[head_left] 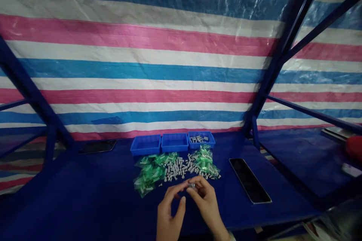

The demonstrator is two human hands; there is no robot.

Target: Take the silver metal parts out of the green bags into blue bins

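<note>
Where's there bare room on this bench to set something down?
Bare blue bench lies between the left hand and the phone, and between the right hand and the black slab. It's crowded around the bolts, packets and bins.

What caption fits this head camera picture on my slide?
Right hand pinches a small metal screw beside left hand, near loose screws, green plastic bags, blue trays.

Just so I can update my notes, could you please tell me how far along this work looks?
Some grey screws already sit in the rightmost blue plastic bin. The right hand is pinching one small metal fastener. A loose pile of screws and green plastic bags remain on the blue table.
</note>
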